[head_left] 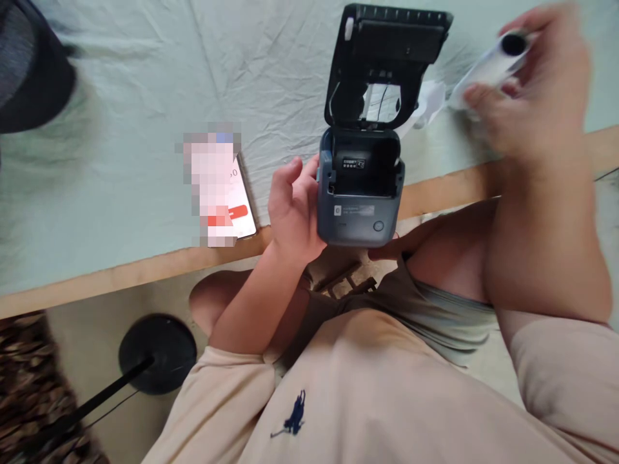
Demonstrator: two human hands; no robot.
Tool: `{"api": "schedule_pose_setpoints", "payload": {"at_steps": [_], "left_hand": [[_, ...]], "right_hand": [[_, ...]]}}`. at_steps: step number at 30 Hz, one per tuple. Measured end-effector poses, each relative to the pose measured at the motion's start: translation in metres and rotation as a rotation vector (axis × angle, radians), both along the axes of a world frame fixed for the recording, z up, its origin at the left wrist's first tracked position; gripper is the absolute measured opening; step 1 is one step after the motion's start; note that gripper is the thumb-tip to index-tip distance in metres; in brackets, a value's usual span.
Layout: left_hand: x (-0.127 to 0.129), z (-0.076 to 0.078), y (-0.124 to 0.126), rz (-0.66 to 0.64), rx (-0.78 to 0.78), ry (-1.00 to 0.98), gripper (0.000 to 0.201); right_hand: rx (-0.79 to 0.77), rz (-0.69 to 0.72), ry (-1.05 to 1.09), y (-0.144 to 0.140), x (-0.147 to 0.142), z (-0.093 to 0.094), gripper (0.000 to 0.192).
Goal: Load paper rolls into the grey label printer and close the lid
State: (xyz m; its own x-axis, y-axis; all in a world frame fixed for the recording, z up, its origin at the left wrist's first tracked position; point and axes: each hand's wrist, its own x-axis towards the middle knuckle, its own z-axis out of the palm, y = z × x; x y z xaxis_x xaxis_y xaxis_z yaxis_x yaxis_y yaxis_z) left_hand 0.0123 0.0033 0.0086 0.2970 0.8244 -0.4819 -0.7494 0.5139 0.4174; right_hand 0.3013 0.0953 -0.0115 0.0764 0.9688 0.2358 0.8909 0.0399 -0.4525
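Holding one portable printer (360,209) in the left hand (296,209) and one white paper roll (491,64) in the right hand (525,106).
The printer, gripped at its side over the tabletop (140,84) edge, is dark blue-grey, its one black lid (394,51) raised, one round button (378,226) showing; the dark-cored roll is above the tabletop; one smartphone (242,209) lies left.

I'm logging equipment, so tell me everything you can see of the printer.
The printer is dark blue-grey, apparently plastic, with rounded corners. Its black lid stands open, with a see-through section near the hinge. Below, the black compartment shows pale markings. The front carries a pale printed strip and a round button. The left hand grips its side, holding it at the table edge.
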Motion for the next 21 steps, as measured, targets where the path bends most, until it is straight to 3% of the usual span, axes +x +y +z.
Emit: {"api": "schedule_pose_setpoints", "payload": {"at_steps": [2, 6, 7, 10, 13, 18, 21], "left_hand": [[0.0, -0.001, 0.0, -0.025, 0.048, 0.015, 0.043], [-0.002, -0.003, -0.001, -0.037, 0.112, 0.033, 0.044], [-0.002, -0.004, -0.001, -0.047, 0.133, 0.03, 0.044], [-0.002, -0.004, -0.001, -0.044, 0.135, -0.006, 0.042], [-0.002, -0.003, -0.001, -0.023, 0.075, -0.036, 0.041], [-0.001, -0.001, -0.001, -0.011, 0.078, -0.017, 0.057], [-0.003, -0.001, 0.0, 0.003, 0.064, -0.023, 0.056]], "right_hand": [[-0.015, -0.083, 0.02, 0.001, -0.004, -0.002, 0.055], [0.454, 0.256, 0.031, -0.019, -0.021, 0.007, 0.06], [0.476, 0.321, 0.002, -0.024, -0.027, 0.01, 0.059], [0.277, 0.426, -0.103, -0.031, -0.045, 0.011, 0.064], [0.092, 0.441, -0.157, -0.024, -0.056, 0.003, 0.056], [0.124, 0.432, -0.095, -0.014, -0.057, -0.01, 0.047], [0.158, 0.482, -0.053, -0.011, -0.049, -0.013, 0.049]]}}
